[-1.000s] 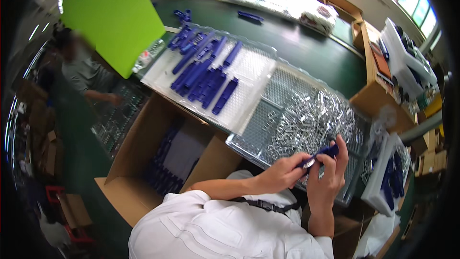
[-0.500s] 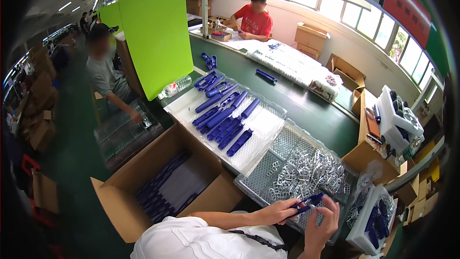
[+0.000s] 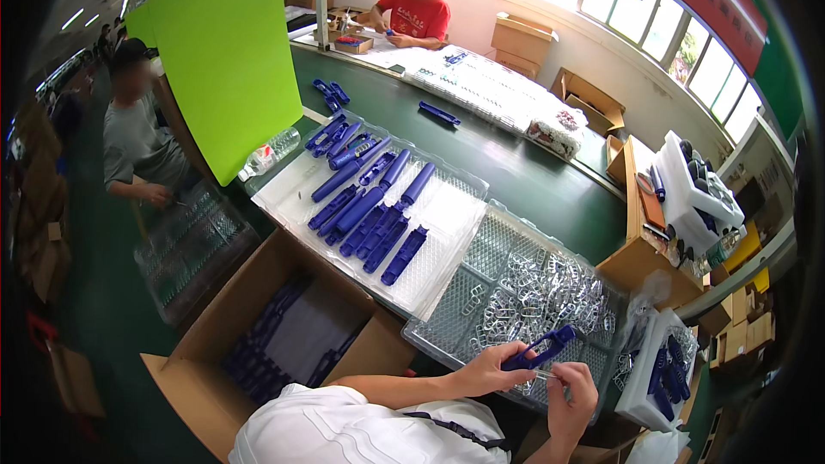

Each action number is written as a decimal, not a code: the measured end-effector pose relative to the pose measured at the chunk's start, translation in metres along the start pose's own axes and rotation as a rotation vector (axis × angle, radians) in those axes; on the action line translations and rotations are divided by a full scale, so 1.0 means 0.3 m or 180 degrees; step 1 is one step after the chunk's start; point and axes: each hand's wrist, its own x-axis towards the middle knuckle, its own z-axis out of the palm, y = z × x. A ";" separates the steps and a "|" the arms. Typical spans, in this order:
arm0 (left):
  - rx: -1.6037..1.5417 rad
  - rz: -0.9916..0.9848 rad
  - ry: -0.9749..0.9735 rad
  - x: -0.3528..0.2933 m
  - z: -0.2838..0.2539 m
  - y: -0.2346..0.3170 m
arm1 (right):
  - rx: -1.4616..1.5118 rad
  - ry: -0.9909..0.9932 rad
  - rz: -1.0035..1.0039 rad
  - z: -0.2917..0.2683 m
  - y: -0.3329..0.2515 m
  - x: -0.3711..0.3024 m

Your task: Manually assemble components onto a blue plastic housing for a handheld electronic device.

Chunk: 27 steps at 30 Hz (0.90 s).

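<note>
Gripping a blue casing [image 3: 560, 338] in the curled left hand [image 3: 486, 371], pinching a shiny piece [image 3: 545, 375] in the right hand [image 3: 574, 388], near metal clips [image 3: 550, 292].

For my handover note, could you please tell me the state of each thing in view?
Left grip, closed on a blue part
Right grip, pinching a small shiny piece
Cardboard box, open, blue parts inside
Divided tray, open, holding metal clips
Pale tray, open, holding blue parts
Bottle, lying on its side
Nearer foam box, open
</note>
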 end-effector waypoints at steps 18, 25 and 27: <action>-0.0370 -0.0699 -0.0302 0.066 0.020 -0.008 | 0.0641 0.1019 0.0482 -0.074 0.208 0.033; -0.0158 -0.0491 -0.0125 0.100 0.065 0.003 | 0.0088 0.0773 -0.0079 -0.158 0.182 0.107; -0.0228 -0.0444 0.0027 0.103 0.085 -0.008 | 0.0101 0.0716 0.0022 -0.174 0.181 0.115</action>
